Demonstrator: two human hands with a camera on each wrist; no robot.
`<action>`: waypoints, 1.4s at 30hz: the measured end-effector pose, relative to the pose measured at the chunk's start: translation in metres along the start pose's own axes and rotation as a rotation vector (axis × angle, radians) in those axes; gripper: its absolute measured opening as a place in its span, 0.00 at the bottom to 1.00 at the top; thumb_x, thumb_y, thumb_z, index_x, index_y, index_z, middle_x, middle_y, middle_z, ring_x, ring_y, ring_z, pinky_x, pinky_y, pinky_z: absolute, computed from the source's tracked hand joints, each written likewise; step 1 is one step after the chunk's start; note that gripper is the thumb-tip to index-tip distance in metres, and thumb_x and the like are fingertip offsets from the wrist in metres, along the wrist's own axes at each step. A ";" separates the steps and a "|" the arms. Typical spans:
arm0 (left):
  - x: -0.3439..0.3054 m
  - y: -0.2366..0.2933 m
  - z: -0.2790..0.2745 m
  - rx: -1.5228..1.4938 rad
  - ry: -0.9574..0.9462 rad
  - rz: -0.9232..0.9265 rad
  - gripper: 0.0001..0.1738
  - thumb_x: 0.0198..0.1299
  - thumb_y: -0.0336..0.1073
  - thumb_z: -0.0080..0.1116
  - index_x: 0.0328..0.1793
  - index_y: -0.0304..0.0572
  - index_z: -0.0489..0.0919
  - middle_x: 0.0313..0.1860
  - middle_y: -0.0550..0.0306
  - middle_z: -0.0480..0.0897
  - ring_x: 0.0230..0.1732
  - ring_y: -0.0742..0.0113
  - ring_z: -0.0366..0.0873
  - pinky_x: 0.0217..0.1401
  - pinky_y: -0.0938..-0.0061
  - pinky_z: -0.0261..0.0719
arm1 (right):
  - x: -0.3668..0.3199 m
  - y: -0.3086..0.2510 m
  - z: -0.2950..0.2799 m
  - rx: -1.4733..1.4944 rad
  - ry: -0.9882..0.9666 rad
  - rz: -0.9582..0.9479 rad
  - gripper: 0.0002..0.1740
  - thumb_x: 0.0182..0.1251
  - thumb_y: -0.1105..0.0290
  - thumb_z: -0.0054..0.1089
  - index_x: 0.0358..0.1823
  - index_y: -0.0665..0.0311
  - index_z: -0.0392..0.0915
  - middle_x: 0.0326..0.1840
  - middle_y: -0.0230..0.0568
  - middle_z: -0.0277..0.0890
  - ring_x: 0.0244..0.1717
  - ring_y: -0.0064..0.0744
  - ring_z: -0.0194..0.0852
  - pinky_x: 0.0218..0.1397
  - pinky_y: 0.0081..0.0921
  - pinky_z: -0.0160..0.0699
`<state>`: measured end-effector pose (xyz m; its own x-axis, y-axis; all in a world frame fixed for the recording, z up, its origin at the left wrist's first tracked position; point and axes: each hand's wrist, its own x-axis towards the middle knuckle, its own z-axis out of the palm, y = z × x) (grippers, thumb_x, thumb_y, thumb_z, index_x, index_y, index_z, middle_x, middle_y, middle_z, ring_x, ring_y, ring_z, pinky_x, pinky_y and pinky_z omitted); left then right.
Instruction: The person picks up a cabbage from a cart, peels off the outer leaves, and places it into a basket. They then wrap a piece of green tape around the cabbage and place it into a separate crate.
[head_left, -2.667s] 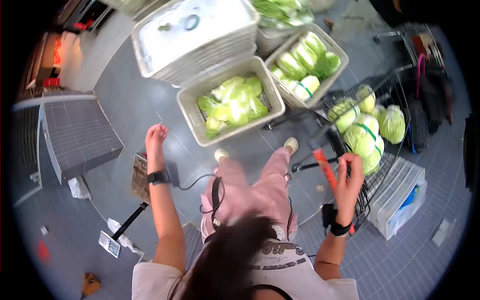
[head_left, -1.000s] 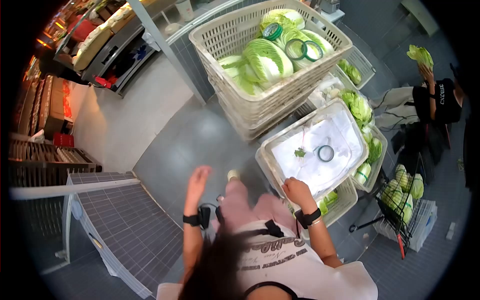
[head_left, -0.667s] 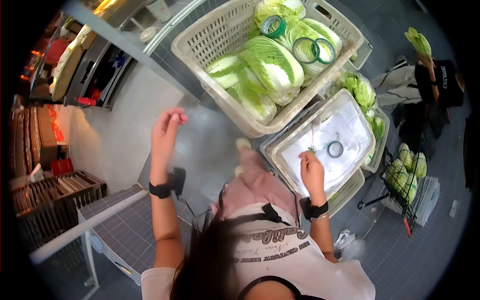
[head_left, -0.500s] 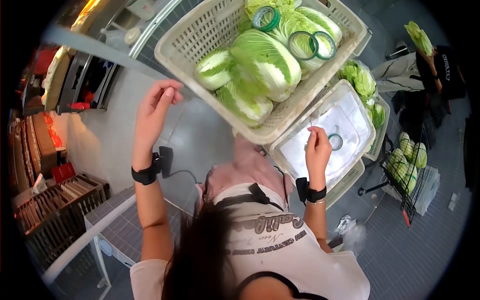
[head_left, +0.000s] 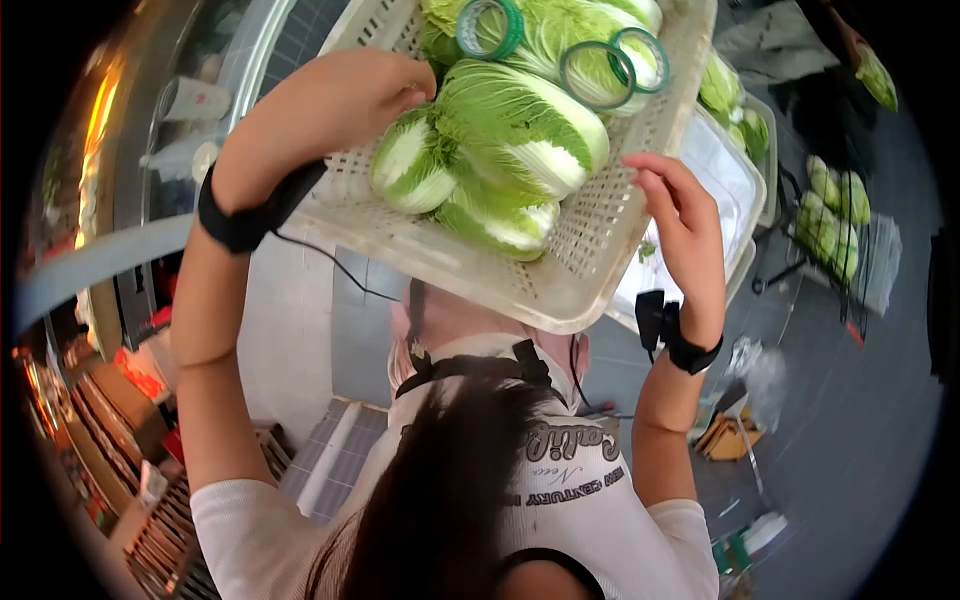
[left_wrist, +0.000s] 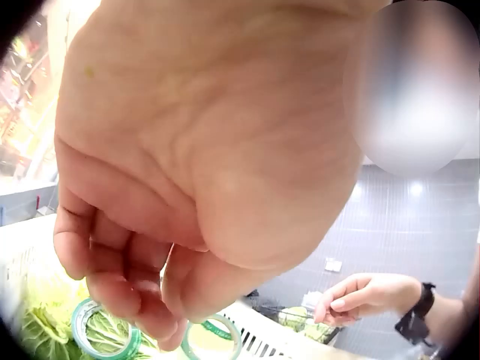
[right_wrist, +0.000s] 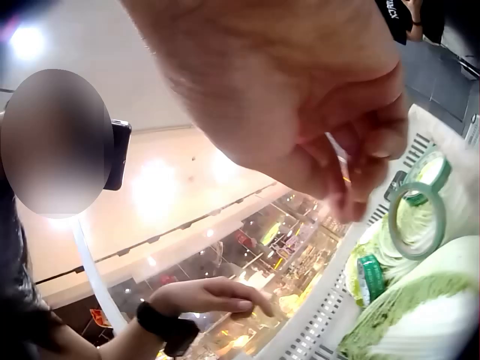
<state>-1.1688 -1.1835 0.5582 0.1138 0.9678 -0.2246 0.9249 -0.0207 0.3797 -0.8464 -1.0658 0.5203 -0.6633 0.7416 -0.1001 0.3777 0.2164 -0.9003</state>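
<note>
L hand (head_left: 330, 100) now reaches over cabbage crate (head_left: 520, 295).

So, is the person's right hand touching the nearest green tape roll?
Apart. Head view: right hand sits outside the basket wall, lattice showing between fingertips and tape roll.

Grocery shop, produce back area. Stacked plastic crate (head_left: 560, 290) full of napa cabbages (head_left: 520, 125), green tape rolls (head_left: 490, 28) on top. Wire trolley (head_left: 830, 215) with banded cabbages. Stocked display shelves (head_left: 110, 420) left. Grey tiled floor (head_left: 860, 420).
</note>
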 end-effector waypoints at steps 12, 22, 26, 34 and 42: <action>0.087 -0.041 0.042 0.131 -0.277 0.096 0.38 0.59 0.24 0.46 0.78 0.59 0.63 0.33 0.41 0.82 0.35 0.45 0.81 0.39 0.56 0.77 | 0.062 0.030 0.045 -0.664 -0.181 0.075 0.25 0.68 0.75 0.49 0.67 0.60 0.65 0.43 0.63 0.80 0.44 0.63 0.78 0.47 0.51 0.75; 0.085 -0.069 0.074 -0.022 -0.298 0.083 0.32 0.66 0.30 0.45 0.78 0.59 0.63 0.27 0.41 0.81 0.29 0.45 0.78 0.37 0.55 0.75 | 0.055 0.033 0.056 -0.802 -0.149 0.022 0.25 0.61 0.78 0.49 0.62 0.65 0.63 0.28 0.60 0.79 0.33 0.63 0.78 0.34 0.55 0.73; 0.080 -0.066 0.071 -0.002 -0.307 0.072 0.31 0.68 0.31 0.45 0.78 0.60 0.64 0.29 0.41 0.82 0.30 0.45 0.79 0.38 0.54 0.76 | 0.052 0.034 0.057 -0.782 -0.147 0.035 0.23 0.66 0.75 0.50 0.63 0.59 0.62 0.27 0.59 0.78 0.33 0.64 0.77 0.35 0.57 0.70; 0.056 -0.069 0.068 0.025 -0.546 0.142 0.26 0.71 0.37 0.46 0.75 0.59 0.68 0.45 0.39 0.84 0.43 0.44 0.82 0.50 0.56 0.78 | 0.020 0.021 0.075 -0.871 -0.214 -0.049 0.17 0.66 0.74 0.53 0.56 0.64 0.67 0.24 0.55 0.77 0.29 0.61 0.77 0.32 0.55 0.70; 0.016 -0.079 0.071 -0.143 -0.593 0.159 0.17 0.70 0.42 0.51 0.59 0.45 0.78 0.40 0.44 0.84 0.41 0.47 0.82 0.49 0.59 0.77 | -0.033 -0.024 0.085 -0.706 -0.377 0.099 0.16 0.69 0.70 0.53 0.56 0.61 0.73 0.30 0.55 0.80 0.34 0.59 0.79 0.38 0.51 0.75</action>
<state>-1.2140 -1.1844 0.4606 0.4653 0.6513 -0.5994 0.8274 -0.0793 0.5560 -0.8887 -1.1493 0.5087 -0.7311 0.5417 -0.4148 0.6817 0.6044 -0.4123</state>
